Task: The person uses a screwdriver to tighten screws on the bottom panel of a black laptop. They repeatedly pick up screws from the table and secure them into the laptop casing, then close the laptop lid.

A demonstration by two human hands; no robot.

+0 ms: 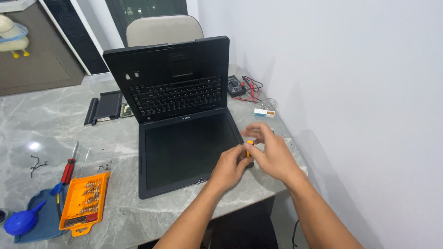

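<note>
Hands meet at the lower right corner of the laptop [184, 124], right of centre in the frame. The left hand [229, 167] is curled, its fingers closed around the lower part of a small screwdriver [249, 148] with a yellow-orange handle; only a short bit of that handle shows between the two hands. The right hand [272, 154] sits just above and right of it, fingers spread and blurred, thumb and forefinger touching the top of the handle; whether they pinch it firmly I cannot tell. The tip is hidden behind the left hand, so where it meets the laptop cannot be made out.

The laptop lies open the wrong way round, screen flat on the grey marble table [46, 115] and keyboard half standing up toward the top of the frame. At lower left lie an orange bit tray [85, 203], a red-handled screwdriver [69, 168] and a blue blower [20, 222], partly cut off by the edge. A black battery [105, 107] lies at left of the laptop, a multimeter [236, 85] with leads at upper right. Both forearms run out of the bottom edge.
</note>
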